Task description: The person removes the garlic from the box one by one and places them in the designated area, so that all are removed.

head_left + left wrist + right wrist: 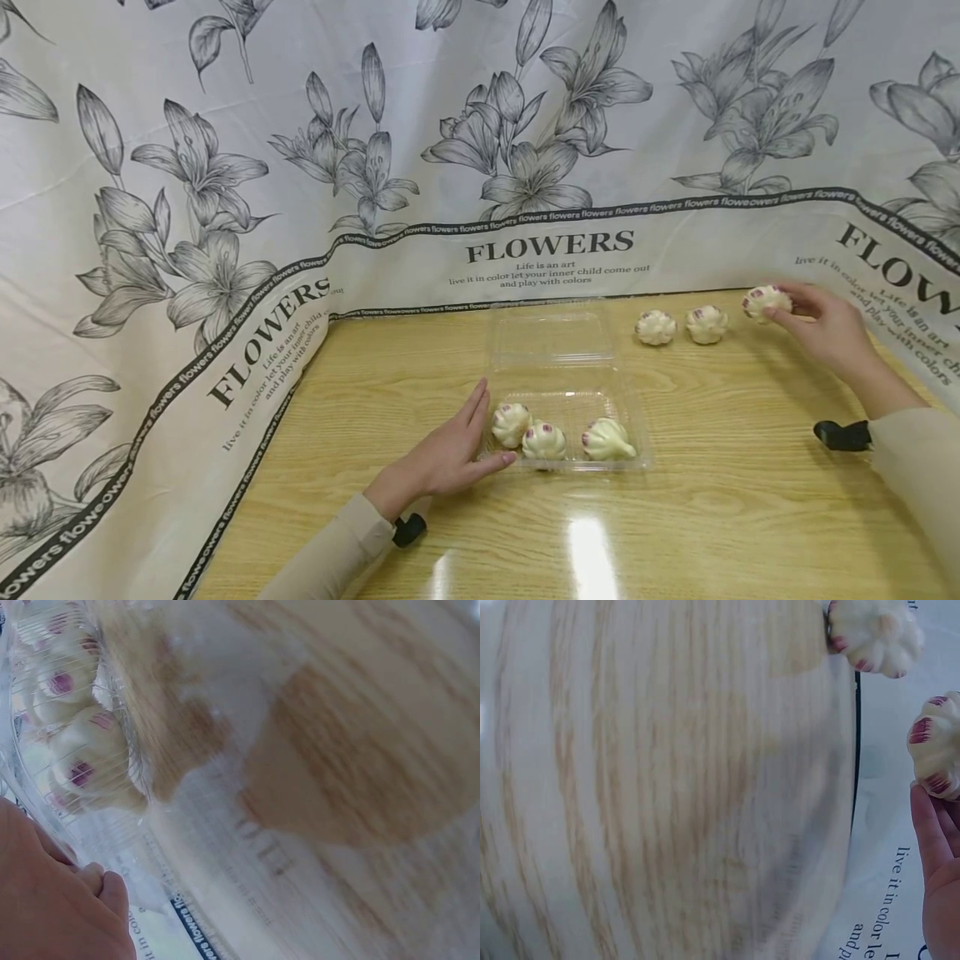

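At the back right, my right hand (828, 325) pinches a garlic bulb (766, 304) with purple marks between thumb and fingers. The same bulb (934, 746) shows at the right wrist view's edge, my right hand (941, 889) below it. A clear plastic clamshell box (633, 408) lies with its lid back, holding three garlic bulbs: one at the left (512, 425), one beside it (544, 441) and one at the right (607, 440). My left hand (453, 454) rests against the box's left side, fingers and thumb stretched out.
Two more garlic bulbs, one nearer the box (656, 327) and one nearer my right hand (707, 324), sit on the wooden table (720, 500) near its back edge. A white flower-printed cloth (420, 275) hangs behind and along both sides.
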A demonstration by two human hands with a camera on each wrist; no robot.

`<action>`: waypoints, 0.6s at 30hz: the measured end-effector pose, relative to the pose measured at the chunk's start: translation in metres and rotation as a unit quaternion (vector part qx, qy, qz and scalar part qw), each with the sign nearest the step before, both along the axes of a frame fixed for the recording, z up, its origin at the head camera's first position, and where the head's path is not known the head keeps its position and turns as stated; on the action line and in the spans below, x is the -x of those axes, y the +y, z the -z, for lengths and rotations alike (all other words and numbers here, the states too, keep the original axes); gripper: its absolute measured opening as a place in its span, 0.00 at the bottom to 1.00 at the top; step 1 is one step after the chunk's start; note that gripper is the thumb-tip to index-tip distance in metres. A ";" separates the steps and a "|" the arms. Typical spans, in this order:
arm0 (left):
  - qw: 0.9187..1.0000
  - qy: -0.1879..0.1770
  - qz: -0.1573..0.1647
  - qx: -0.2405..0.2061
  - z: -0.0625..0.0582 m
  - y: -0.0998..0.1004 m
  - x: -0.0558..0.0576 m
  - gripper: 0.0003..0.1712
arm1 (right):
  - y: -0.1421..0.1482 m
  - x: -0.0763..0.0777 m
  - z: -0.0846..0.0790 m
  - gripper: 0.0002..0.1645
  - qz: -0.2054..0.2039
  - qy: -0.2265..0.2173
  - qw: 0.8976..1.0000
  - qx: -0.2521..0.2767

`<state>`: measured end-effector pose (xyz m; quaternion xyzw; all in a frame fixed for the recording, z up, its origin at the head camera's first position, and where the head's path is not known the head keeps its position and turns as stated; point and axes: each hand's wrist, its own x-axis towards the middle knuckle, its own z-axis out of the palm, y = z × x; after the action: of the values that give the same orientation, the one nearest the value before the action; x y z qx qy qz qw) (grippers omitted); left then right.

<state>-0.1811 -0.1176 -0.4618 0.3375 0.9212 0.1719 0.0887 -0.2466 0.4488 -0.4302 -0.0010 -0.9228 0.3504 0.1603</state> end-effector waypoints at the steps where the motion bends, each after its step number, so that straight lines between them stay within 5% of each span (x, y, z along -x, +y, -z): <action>1: 1.000 0.000 0.000 0.001 0.000 0.000 0.000 0.59 | 0.002 0.001 0.002 0.37 -0.001 -0.002 1.000 -0.001; 18: 1.000 0.005 0.000 0.002 0.002 0.001 0.000 0.60 | 0.005 0.006 0.024 0.34 -0.036 -0.050 0.998 -0.017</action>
<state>-0.1815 -0.1166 -0.4635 0.3384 0.9219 0.1681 0.0854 -0.2527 0.4541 -0.4543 0.0171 -0.9350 0.3396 0.1010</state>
